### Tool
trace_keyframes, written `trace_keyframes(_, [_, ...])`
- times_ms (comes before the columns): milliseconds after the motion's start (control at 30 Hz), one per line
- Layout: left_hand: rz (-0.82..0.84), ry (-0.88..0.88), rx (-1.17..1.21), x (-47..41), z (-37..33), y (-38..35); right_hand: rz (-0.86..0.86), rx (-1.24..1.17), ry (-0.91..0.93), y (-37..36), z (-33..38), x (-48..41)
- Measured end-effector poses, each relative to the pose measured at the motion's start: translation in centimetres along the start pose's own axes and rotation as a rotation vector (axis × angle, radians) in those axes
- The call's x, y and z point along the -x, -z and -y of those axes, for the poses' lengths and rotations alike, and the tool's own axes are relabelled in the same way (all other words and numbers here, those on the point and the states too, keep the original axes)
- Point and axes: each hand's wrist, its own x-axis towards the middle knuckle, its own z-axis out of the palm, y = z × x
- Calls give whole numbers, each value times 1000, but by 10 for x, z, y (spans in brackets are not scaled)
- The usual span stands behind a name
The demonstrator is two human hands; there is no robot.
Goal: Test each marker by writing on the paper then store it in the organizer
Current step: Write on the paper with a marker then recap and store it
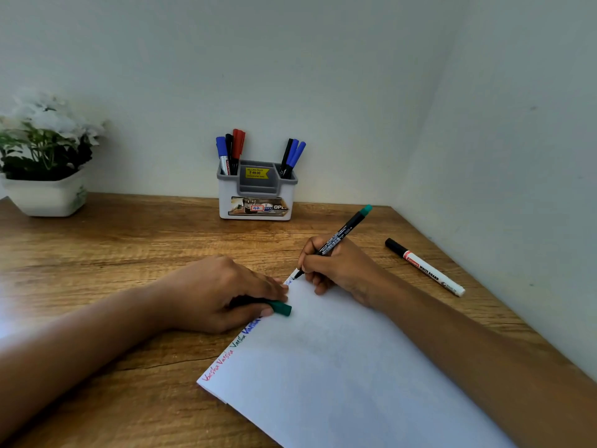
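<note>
Head view, left to right: my left hand [223,292] clasps the green cap [280,308] against the paper [339,367]; organizer [256,192] with stored markers stands behind; my right hand [339,270] grips the green marker [336,242], tip on the paper's far corner; whiteboard marker [424,266] lies on the table [97,253].

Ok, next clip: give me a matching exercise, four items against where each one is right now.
Items:
1. green pen
2. green cap
3. whiteboard marker
4. organizer

Places:
A. lying on the desk, right of the paper
B. in the left hand
C. by the back wall, holding markers
D. in the right hand, tip on the paper

Pairs: 1-D, 2-B, 3-A, 4-C
</note>
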Motion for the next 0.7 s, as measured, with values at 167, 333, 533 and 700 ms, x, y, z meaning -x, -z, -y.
trace_keyframes(167, [-4,0,5,1,0,-1,-11,5,-2,-1,0,0])
trace_keyframes(333, [4,4,-1,0,1,0,-31,-3,-3,-2,1,0])
trace_keyframes(533, [-4,0,6,0,1,0,-67,-74,-20,-1,0,0])
trace_keyframes(700, [-1,0,-2,1,1,0,-60,-138,-20,0,-1,0])
